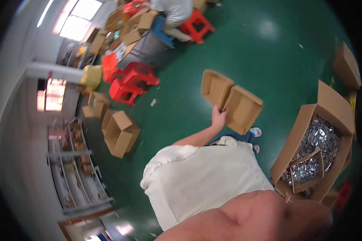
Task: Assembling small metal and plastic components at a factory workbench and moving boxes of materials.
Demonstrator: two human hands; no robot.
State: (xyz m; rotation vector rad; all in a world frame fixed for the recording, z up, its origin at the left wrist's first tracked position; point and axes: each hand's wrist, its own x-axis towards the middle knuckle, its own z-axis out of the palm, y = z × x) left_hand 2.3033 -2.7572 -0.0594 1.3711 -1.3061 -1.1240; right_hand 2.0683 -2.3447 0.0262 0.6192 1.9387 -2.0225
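My left hand point(218, 119) reaches out over the green floor point(181, 100) and grips the near edge of a shallow brown cardboard tray point(244, 108). A second, similar tray point(216, 86) leans against it on the far side. Both trays look empty. My cream shirt point(201, 180) fills the lower middle, with my shoes point(255, 131) just past the tray. A bare arm point(253, 217) crosses the bottom edge; my right hand does not show.
A large open carton point(305, 120) at the right holds several shiny metal parts and a small tray of parts point(307, 170). Empty cartons point(120, 134), red stools point(130, 82) and metal shelving point(74, 172) stand left. Another person point(173, 12) sits at the top among cartons.
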